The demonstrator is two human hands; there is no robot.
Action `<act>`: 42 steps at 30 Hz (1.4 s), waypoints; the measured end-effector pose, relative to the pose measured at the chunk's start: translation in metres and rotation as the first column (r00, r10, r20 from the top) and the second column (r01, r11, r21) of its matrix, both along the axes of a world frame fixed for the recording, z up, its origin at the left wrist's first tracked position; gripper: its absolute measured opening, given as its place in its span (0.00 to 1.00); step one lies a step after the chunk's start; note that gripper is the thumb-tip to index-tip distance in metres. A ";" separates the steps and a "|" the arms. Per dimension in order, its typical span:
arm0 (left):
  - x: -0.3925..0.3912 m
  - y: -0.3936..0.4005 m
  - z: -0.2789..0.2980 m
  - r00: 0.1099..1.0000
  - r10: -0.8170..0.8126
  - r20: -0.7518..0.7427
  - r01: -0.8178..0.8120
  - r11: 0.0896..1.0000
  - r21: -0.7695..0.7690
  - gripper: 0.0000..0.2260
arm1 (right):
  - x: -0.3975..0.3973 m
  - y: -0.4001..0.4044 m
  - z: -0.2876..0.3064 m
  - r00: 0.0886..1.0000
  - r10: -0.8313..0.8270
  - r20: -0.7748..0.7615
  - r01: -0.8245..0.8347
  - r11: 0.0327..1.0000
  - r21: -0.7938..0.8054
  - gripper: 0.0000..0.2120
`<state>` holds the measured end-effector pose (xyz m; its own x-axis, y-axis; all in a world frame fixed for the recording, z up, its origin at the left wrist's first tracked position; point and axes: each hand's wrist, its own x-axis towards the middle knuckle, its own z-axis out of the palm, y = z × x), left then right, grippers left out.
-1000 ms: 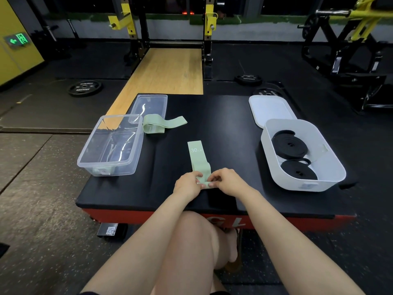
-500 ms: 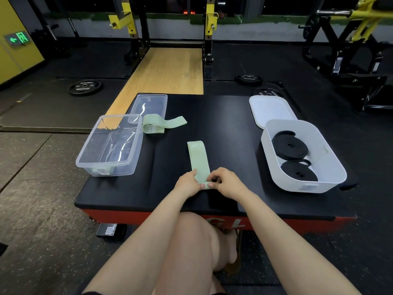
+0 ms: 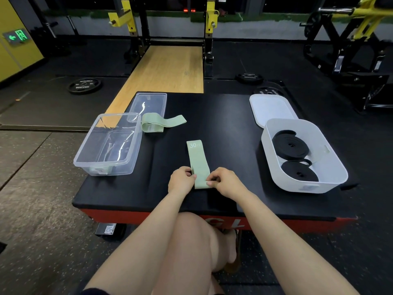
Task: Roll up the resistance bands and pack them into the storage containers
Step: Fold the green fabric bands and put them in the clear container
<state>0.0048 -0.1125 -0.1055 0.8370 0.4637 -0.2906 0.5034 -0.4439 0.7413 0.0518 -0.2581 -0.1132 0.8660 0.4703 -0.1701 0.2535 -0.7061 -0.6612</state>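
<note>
A light green resistance band (image 3: 197, 160) marked "30" lies flat on the black padded platform (image 3: 223, 124), running away from me. My left hand (image 3: 181, 180) pinches its near end from the left. My right hand (image 3: 223, 182) pinches the same end from the right, thumb on top. A second green band (image 3: 158, 123) lies loosely folded beside the clear plastic box (image 3: 110, 145) at the left. The white tub (image 3: 331, 167) at the right holds two rolled black bands (image 3: 290, 144).
A clear lid (image 3: 148, 105) lies behind the clear box. A white lid (image 3: 272, 108) lies behind the tub. My knee sits below the platform's red front edge. Weight plates (image 3: 84, 85) and rack frames stand on the gym floor beyond.
The band's near end, which was curled under my fingers a second ago, now lies flattened out, and both hands have shifted a little toward me along it.
</note>
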 end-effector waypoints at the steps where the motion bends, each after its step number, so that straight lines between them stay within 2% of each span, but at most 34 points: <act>1: 0.002 -0.001 0.000 1.000 0.022 -0.005 -0.022 1.000 -0.005 0.15 | 0.000 0.000 0.000 1.000 0.001 -0.001 -0.001 1.000 0.003 0.05; 5: 0.005 -0.003 -0.001 0.995 0.087 -0.041 -0.086 0.996 0.027 0.12 | 0.001 0.000 0.001 1.000 0.008 -0.007 -0.008 1.000 0.006 0.05; 15: 0.005 -0.007 -0.008 0.994 0.085 -0.073 -0.066 0.972 0.227 0.07 | 0.001 -0.002 -0.001 0.999 -0.017 -0.041 0.019 0.999 0.050 0.08; 17: 0.004 -0.006 -0.009 0.996 0.076 -0.050 -0.064 0.975 0.213 0.06 | 0.002 -0.001 -0.001 0.999 -0.014 -0.033 0.015 0.999 0.031 0.05; 19: 0.002 -0.004 -0.010 0.998 0.059 0.038 -0.065 0.982 0.180 0.06 | 0.003 0.000 -0.001 0.999 -0.018 -0.031 0.018 1.000 0.009 0.02; 21: -0.001 -0.004 -0.008 0.990 -0.023 0.143 0.000 0.987 0.159 0.05 | 0.004 0.001 -0.002 0.999 -0.037 -0.038 0.037 0.999 0.007 0.03; 23: -0.005 -0.005 -0.005 0.971 -0.159 0.180 0.134 0.981 0.142 0.05 | 0.006 0.003 -0.002 0.998 -0.054 -0.031 0.053 0.999 -0.004 0.04; 26: -0.008 -0.006 -0.006 0.932 -0.334 0.139 0.307 0.934 0.185 0.06 | 0.008 0.006 -0.002 0.995 -0.097 -0.028 0.097 0.995 0.003 0.02; 28: -0.006 -0.004 -0.008 0.928 -0.362 0.092 0.331 0.911 0.248 0.08 | 0.008 0.008 -0.002 0.992 -0.124 -0.035 0.124 0.992 0.006 0.02; 30: -0.005 -0.003 -0.008 0.936 -0.341 0.082 0.306 0.908 0.285 0.08 | 0.007 0.008 -0.002 0.989 -0.143 -0.020 0.143 0.990 -0.001 0.02; 35: 0.001 -0.003 -0.010 0.971 -0.222 0.093 0.197 0.955 0.220 0.04 | -0.001 0.003 -0.007 0.982 -0.137 0.131 0.125 0.987 0.097 0.03; 38: 0.007 -0.002 -0.014 0.978 -0.192 0.086 0.168 0.959 0.229 0.03 | -0.002 -0.002 -0.010 0.982 -0.082 0.170 0.070 0.995 0.078 0.09; 42: 0.012 -0.001 -0.014 0.983 -0.141 0.119 0.122 0.981 0.151 0.05 | 0.000 0.001 -0.011 0.977 -0.073 0.200 0.065 0.997 0.044 0.13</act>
<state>0.0169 -0.1136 -0.1192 0.9193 0.3762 -0.1157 0.3386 -0.6058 0.7200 0.0522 -0.2568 -0.1247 0.9113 0.4109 0.0272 0.3356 -0.7027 -0.6273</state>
